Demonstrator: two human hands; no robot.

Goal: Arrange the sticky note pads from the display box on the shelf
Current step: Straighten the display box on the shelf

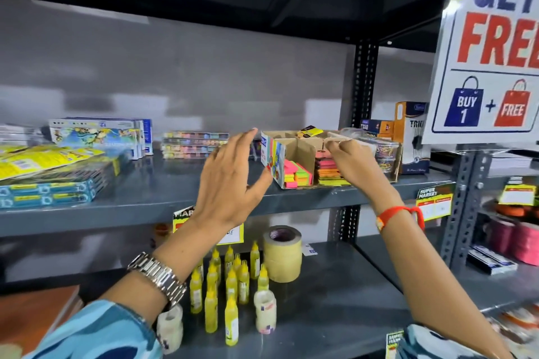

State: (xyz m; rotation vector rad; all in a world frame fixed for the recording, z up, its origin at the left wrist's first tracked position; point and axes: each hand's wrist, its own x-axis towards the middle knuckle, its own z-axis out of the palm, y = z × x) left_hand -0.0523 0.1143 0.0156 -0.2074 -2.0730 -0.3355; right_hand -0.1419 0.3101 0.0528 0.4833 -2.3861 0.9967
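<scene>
A cardboard display box [291,151] with dividers stands on the grey shelf [163,198], right of centre. Its front compartments hold stacks of neon sticky note pads [297,176] in pink, green, orange and yellow. A yellow and black pack [309,131] lies in a rear compartment. My left hand [230,178] is spread open against the box's left side, thumb at its lower corner. My right hand [347,160] reaches into the right front compartment, fingers curled over the pads [328,173] there and pinching at the divider's top edge. Whether it grips a pad is hidden.
Clear tubs of rubber bands [385,154] and Trio boxes [411,137] stand right of the display box. Flat packs [192,144], colouring boxes [102,137] and yellow packets [43,166] lie to the left. Below are glue bottles [230,285] and tape rolls [283,253]. A promotion poster [493,46] hangs right.
</scene>
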